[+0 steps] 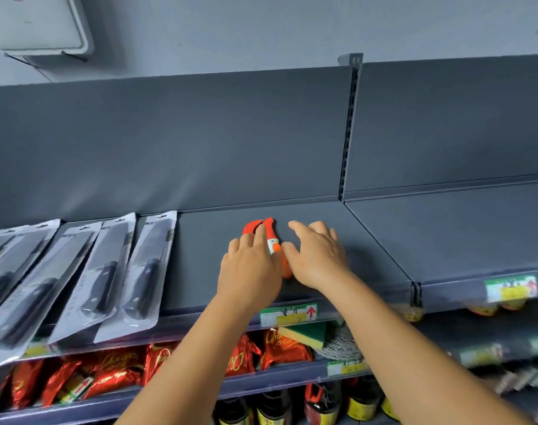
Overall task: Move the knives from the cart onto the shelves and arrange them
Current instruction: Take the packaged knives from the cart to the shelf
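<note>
A single head-worn, wide-angle view looks forward and slightly down at a dark grey shelf (292,216) close in front, near chest height. Both forearms reach in from the bottom edge; lower shelves show beneath.

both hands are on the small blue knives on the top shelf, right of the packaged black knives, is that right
Not quite: the small knives are red and orange, not blue, as the head view shows. The rest holds: the left hand and right hand are on them on the top shelf, right of the packaged black knives.
</note>
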Motion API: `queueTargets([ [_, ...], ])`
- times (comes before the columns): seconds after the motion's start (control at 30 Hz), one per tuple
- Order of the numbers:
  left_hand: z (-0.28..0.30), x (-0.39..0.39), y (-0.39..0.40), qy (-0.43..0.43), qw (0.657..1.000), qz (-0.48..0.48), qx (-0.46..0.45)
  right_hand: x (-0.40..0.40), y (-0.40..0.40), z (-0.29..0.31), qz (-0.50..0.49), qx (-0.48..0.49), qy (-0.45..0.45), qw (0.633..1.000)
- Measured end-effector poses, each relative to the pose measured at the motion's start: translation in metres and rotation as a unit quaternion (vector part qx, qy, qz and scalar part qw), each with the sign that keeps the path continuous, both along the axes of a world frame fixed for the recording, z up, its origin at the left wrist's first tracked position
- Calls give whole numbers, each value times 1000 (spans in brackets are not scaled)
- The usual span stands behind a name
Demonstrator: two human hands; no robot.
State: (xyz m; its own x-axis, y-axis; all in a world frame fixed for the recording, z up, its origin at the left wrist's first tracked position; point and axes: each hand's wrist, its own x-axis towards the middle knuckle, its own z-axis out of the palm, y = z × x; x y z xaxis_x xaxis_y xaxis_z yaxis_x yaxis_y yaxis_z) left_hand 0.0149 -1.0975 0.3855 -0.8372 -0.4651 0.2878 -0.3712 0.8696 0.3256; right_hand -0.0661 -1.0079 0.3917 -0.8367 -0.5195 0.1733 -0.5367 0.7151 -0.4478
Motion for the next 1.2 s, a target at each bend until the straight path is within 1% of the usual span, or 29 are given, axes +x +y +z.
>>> queueTargets([
  [0.07, -1, 10, 16, 44, 997, -56, 8, 15, 24, 0, -9, -2, 18, 1000],
  [0.13, -5, 19, 34, 65, 990, -120, 28, 30, 50, -5, -27, 1, 18, 999],
  [0.2, -13, 26, 53, 72, 979, -186, 48, 42, 78, -14, -57, 2, 4, 998],
  [0.3, -33, 33, 81, 63, 961, -265, 43, 61, 119, -35, -110, -6, -17, 994],
  [0.4, -57, 40, 108, 25, 946, -321, 34, 82, 160, -62, -156, -7, -50, 986],
  [0.5, -84, 44, 138, -32, 931, -363, 28, 105, 200, -93, -217, 9, -94, 972],
  [0.6, -111, 43, 173, -97, 912, -397, 28, 123, 240, -125, -283, 21, -125, 951],
  [0.73, -141, 40, 229, -163, 883, -439, 21, 147, 300, -158, -360, 22, -168, 917],
  [0.93, -178, 45, 340, -235, 832, -502, -8, 185, 401, -194, -450, 13, -212, 868],
  [1.2, -222, 75, 495, -304, 766, -566, -1, 236, 545, -226, -532, -10, -261, 806],
])
